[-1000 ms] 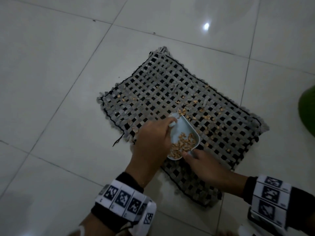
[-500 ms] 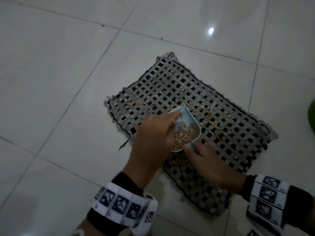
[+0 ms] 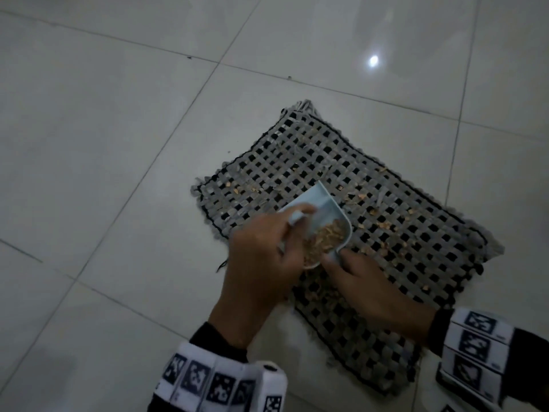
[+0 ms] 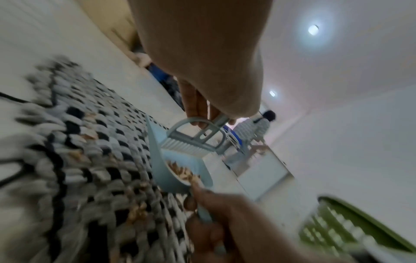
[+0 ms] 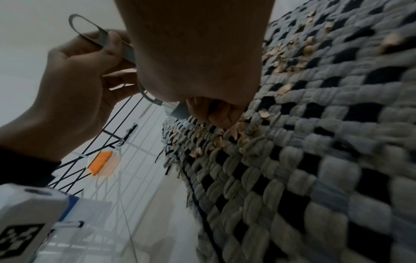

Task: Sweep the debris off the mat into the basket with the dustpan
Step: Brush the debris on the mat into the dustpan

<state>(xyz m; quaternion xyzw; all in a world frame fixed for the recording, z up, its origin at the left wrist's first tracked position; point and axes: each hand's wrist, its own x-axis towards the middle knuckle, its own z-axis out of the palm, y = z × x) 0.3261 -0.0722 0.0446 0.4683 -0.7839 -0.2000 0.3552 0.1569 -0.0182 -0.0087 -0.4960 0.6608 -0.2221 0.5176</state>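
A pale blue dustpan is held low over the mat, near the middle of the head view, its closed end toward the lower edge of the frame so that the gathered debris lies heaped at the handle end rather than sliding out of the open mouth. The dustpan's handle is gripped by the right hand, fingers curled round it, as the left wrist view shows. A small brush is held by the left hand, its thin looped handle pinched between curled fingers, with the bristles standing at the pan's mouth; this is judged a placement for drawing flakes inward.

Loose flakes lie scattered on the mat toward the right of the head view, and a patch lies just under the right hand, so the sweeping is judged unfinished. The green basket is seen only in the lower right of the left wrist view, cut off by the frame edge; it is absent from the head view.

Whether the pan's lip touches the mat cannot be told, as both wrist views are blurred. The brush is mostly hidden behind the left hand in the head view. A person stands far back in the room, too small to make out.
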